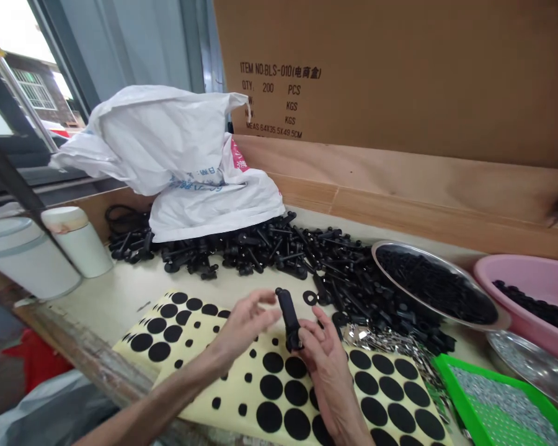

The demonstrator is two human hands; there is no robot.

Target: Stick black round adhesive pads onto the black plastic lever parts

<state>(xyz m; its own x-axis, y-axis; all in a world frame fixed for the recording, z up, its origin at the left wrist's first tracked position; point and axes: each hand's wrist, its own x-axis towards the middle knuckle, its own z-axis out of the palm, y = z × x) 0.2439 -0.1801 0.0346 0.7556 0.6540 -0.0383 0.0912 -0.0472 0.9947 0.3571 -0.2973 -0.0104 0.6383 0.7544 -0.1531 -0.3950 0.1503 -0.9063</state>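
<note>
My right hand (323, 365) grips the lower end of an upright black plastic part (287, 313), its fingers curled around it. My left hand (244, 325) is raised just left of that part, with its fingers apart and nothing in them. Below both hands lie sheets of black round adhesive pads on yellowish backing (204, 384). A small black ring (310, 298) rests on the bench just right of the held part. Beyond it spreads a large heap of similar black plastic parts (279, 254).
A steel bowl of black pieces (437, 285) and a pink basin (521, 291) stand to the right. A green tray of silver pieces (502, 402) sits at the front right. A white plastic bag (167, 155), a cardboard carton (400, 74) and white canisters (77, 241) line the back and left.
</note>
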